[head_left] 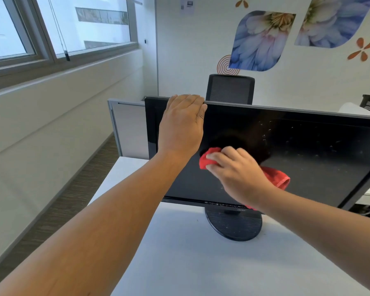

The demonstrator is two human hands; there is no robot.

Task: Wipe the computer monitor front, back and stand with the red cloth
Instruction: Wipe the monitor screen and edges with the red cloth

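A black computer monitor (308,150) stands on a round black stand (233,225) on a white desk (179,253). Its dark screen faces me, with pale specks on the right half. My left hand (181,127) lies over the monitor's top left edge, fingers hooked over the top rim. My right hand (235,169) grips a bunched red cloth (207,159) and presses it against the screen's left-centre. Part of the cloth trails out to the right of my wrist.
A black mesh office chair (231,88) stands behind the monitor. A grey partition panel (128,129) rises at the desk's far left edge. Windows run along the left wall, with carpet floor below. Another desk edge and chair show at the far right.
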